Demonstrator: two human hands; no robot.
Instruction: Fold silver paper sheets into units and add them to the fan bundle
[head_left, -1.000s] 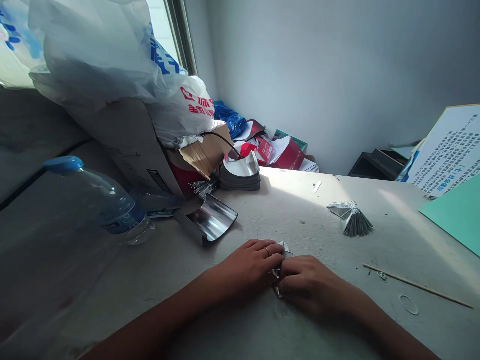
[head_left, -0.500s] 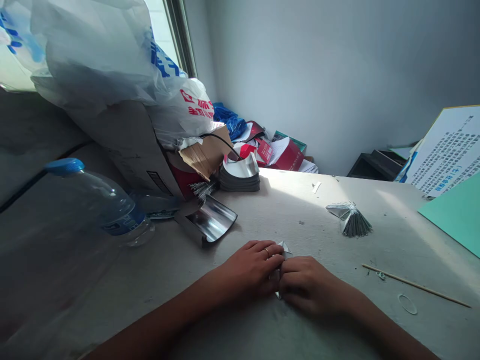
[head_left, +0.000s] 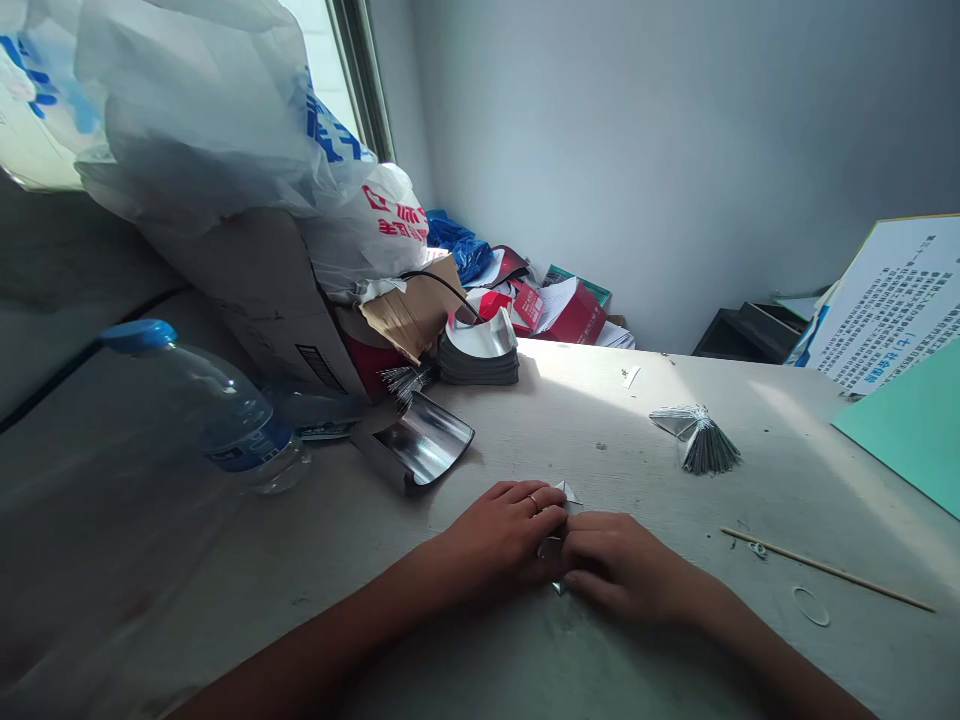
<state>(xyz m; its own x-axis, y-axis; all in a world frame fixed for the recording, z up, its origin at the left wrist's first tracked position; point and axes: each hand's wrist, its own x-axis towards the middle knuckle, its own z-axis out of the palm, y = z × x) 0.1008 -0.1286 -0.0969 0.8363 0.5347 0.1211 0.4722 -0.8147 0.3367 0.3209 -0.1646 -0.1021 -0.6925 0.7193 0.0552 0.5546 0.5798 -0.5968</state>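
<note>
A small silvery folded paper (head_left: 568, 493) lies on the white table, mostly covered by both hands; its tips show above and below the fingers. My left hand (head_left: 506, 532), with a ring on one finger, presses on it from the left, fingers together. From the right, my right hand (head_left: 619, 560) holds its edge with curled fingers, touching the left fingertips. Farther right stands a fanned bundle of folded silvery paper (head_left: 709, 442). Left of the hands rests a curved sheet with a shiny inner face (head_left: 435, 440), and behind it a stack of similar curved sheets (head_left: 480, 350).
A clear bottle with a blue cap (head_left: 244, 430) stands at the left, beside a carton (head_left: 247, 290) under plastic bags (head_left: 202, 110). At the right lie a thin wooden stick (head_left: 832, 571), a rubber band (head_left: 811, 606) and a green sheet (head_left: 907, 420). Papers (head_left: 570, 310) are piled behind.
The right hand's fingers have shifted slightly over the folded paper, and its thumb now sits a little apart from the index finger. The left hand has barely moved.
</note>
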